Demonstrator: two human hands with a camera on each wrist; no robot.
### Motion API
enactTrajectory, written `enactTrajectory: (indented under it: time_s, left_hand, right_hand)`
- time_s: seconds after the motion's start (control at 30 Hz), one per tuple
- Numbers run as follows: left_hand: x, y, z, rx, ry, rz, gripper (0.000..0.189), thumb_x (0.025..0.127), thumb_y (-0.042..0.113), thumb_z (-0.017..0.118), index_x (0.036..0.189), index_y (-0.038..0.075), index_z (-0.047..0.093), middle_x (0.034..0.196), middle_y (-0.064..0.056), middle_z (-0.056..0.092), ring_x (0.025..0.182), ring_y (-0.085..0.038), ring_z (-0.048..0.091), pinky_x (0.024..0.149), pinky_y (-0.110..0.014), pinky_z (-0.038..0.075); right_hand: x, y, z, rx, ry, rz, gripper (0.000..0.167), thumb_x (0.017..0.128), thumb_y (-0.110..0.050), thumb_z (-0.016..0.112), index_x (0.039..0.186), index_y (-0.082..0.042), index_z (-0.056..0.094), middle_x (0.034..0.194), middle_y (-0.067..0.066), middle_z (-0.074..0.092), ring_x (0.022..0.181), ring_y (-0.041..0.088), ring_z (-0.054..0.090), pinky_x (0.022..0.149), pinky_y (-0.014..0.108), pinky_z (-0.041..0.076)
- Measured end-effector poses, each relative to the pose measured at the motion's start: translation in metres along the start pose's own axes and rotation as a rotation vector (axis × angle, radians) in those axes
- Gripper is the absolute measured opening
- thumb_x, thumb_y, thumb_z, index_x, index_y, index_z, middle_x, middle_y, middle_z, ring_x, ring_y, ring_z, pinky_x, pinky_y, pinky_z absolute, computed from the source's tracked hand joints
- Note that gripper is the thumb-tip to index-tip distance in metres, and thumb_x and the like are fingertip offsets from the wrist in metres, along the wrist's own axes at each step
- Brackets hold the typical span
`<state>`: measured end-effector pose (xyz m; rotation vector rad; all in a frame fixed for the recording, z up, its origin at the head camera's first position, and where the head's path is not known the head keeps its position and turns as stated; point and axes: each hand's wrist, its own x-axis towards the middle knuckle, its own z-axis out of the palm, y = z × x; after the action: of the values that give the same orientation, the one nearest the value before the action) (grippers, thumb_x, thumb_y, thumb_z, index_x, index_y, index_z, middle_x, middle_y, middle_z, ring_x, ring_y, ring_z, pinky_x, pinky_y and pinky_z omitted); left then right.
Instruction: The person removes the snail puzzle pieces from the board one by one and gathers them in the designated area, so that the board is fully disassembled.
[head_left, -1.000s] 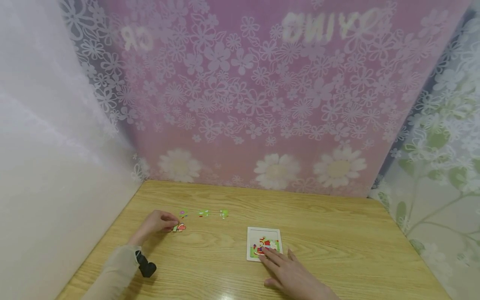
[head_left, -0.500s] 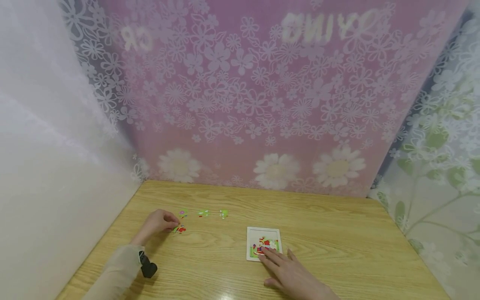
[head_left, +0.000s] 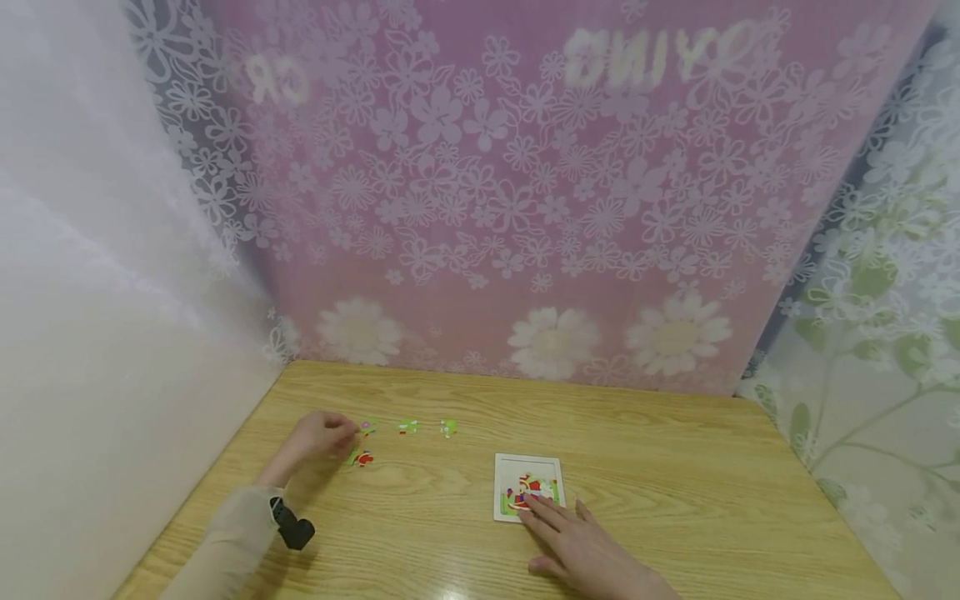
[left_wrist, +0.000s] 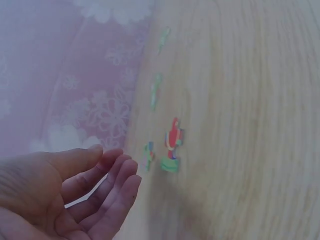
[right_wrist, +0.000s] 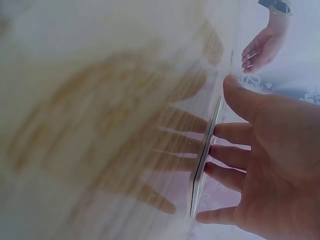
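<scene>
My left hand (head_left: 324,435) hovers at the left of the table, fingers loosely bent, with nothing between thumb and fingers in the left wrist view. Closest to its fingertips is a small puzzle piece with a pink flower (head_left: 366,426). Just in front of that lies a red and green puzzle piece (left_wrist: 173,140). My right hand (head_left: 585,546) rests its straight fingertips on the lower part of a white-framed puzzle board (head_left: 527,458). Some colourful pieces sit in the board's lower half, partly covered by those fingers.
Two more puzzle pieces lie in a row behind: a green and white one (head_left: 407,427) and a green one with a face (head_left: 448,427). A wood-grain table (head_left: 427,533) carries everything. Flowered pink cloth (head_left: 465,250) hangs behind, with pale walls at both sides.
My left hand has let go of the red and green puzzle piece, which now lies slightly turned, and has lifted toward the back. My right hand keeps its place on the board.
</scene>
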<state>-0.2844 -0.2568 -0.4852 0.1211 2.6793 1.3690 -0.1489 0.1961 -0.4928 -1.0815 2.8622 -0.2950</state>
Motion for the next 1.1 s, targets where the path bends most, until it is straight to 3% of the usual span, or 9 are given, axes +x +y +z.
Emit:
enactTrajectory:
  time_s: [0.17,0.43,0.73,0.97,1.1]
  left_hand:
    - [-0.002,0.016,-0.001,-0.121,-0.057,0.035,0.033,0.105,0.017,0.058,0.120,-0.011,0.067,0.111,-0.024,0.072,0.100,-0.035,0.072,0.081,-0.038,0.061]
    - [-0.004,0.040,0.008,-0.133,-0.106,0.084,0.041,0.105,0.024,0.058,0.123,-0.012,0.064,0.114,-0.026,0.070,0.105,-0.040,0.070,0.087,-0.045,0.060]
    - [0.001,0.063,0.038,-0.149,-0.118,0.123,0.035,0.105,0.022,0.058,0.122,-0.007,0.068,0.112,-0.022,0.072,0.104,-0.039,0.070,0.090,-0.048,0.058]
    - [0.008,0.078,0.064,-0.179,-0.151,0.238,0.031,0.105,0.023,0.058,0.122,0.000,0.070,0.115,-0.022,0.071,0.106,-0.039,0.069,0.089,-0.047,0.058]
    - [0.010,0.089,0.079,-0.191,-0.177,0.272,0.030,0.105,0.023,0.057,0.122,0.002,0.070,0.116,-0.022,0.071,0.105,-0.038,0.070,0.090,-0.052,0.057]
  right_hand:
    - [-0.001,0.003,0.000,0.041,-0.004,0.001,0.070,0.103,-0.056,0.045,0.152,-0.007,0.047,0.159,0.014,0.039,0.138,0.041,0.047,0.104,0.072,0.036]
    - [-0.005,0.005,-0.001,0.064,0.016,-0.007,0.069,0.103,-0.056,0.045,0.152,-0.008,0.047,0.160,0.012,0.039,0.144,0.032,0.041,0.104,0.071,0.037]
    - [-0.012,0.010,-0.003,0.048,0.039,0.006,0.066,0.104,-0.053,0.047,0.151,-0.007,0.049,0.159,0.013,0.041,0.144,0.034,0.040,0.105,0.072,0.035]
    - [-0.019,0.018,-0.003,-0.031,0.115,-0.014,0.064,0.103,-0.049,0.051,0.148,-0.004,0.051,0.154,0.014,0.048,0.139,0.038,0.046,0.102,0.073,0.037]
    - [-0.023,0.021,-0.005,-0.060,0.124,-0.021,0.065,0.102,-0.049,0.053,0.148,-0.004,0.051,0.153,0.013,0.048,0.137,0.038,0.048,0.101,0.074,0.038]
